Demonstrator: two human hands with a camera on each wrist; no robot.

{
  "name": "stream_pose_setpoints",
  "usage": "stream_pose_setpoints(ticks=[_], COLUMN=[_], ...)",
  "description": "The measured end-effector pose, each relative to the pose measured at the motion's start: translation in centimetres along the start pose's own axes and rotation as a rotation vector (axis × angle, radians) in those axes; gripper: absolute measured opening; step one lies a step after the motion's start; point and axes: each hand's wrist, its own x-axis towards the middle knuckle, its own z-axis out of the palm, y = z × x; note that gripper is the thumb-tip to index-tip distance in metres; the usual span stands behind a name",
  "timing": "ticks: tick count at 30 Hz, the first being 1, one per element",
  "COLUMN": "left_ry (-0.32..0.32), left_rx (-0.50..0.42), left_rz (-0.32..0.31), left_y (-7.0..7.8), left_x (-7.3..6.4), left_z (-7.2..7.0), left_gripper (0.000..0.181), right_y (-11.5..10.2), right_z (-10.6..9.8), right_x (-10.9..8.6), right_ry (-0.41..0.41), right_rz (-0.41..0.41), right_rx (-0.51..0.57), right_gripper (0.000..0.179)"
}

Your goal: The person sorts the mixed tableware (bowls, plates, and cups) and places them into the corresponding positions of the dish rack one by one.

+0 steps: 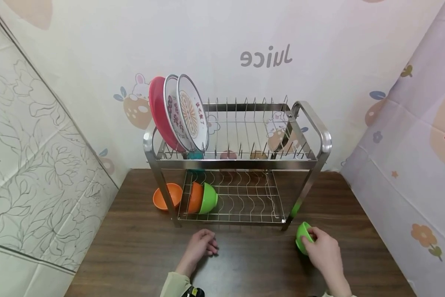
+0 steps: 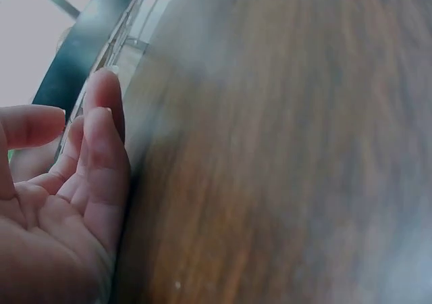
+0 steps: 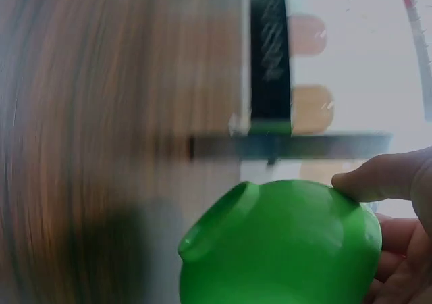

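Observation:
My right hand (image 1: 324,249) pinches a small green bowl (image 1: 303,238) by its rim, with the bowl tipped on its side just right of the rack's front leg. In the right wrist view the same green bowl (image 3: 290,243) fills the lower part, thumb against its edge. My left hand (image 1: 200,247) rests loosely by the table in front of the rack, holding nothing; its fingers are slightly bent in the left wrist view. The two-tier metal dish rack (image 1: 237,164) holds an orange bowl (image 1: 195,198) and a green bowl (image 1: 209,199) on edge at the lower tier's left.
On the upper tier's left stand a red plate (image 1: 159,111) and two white patterned plates (image 1: 192,113). Another orange bowl (image 1: 170,196) sits on the wooden table (image 1: 126,231) by the rack's left leg. Teal, pink and orange cup-like things show behind the rack, partly hidden.

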Motion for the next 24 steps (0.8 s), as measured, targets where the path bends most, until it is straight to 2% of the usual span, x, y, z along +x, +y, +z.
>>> stream_pose_setpoints(ticks=[4, 9, 12, 17, 20, 24], left_ry=[-0.019, -0.035, -0.071, -0.148, -0.19, -0.263], left_rx=[-0.022, -0.028, -0.051, -0.111, -0.118, -0.104], left_rz=[-0.011, -0.02, -0.014, -0.023, -0.016, 0.024], left_y=[0.1, 0.0, -0.1, 0.0, 0.1, 0.2], left_x=[-0.1, -0.3, -0.4, -0.4, -0.5, -0.7], left_z=[0.2, 0.6, 0.9, 1.2, 1.7, 2.1], left_gripper=[0.033, 0.034, 0.035, 0.037, 0.039, 0.044], right_y=[-1.6, -3.5, -4.3, -4.8, -4.6, -4.3], right_z=[1.0, 2.3, 2.9, 4.1, 5.0, 6.4], right_x=[-0.9, -2.0, -2.4, -2.8, -3.1, -3.3], right_ry=[-0.014, -0.074, -0.099, -0.209, -0.31, -0.462], right_rz=[-0.014, -0.046, -0.073, -0.143, -0.238, -0.346], right_rx=[0.067, 0.159, 0.247, 0.513, 0.701, 0.949], right_gripper=[0.025, 0.019, 0.015, 0.013, 0.017, 0.023])
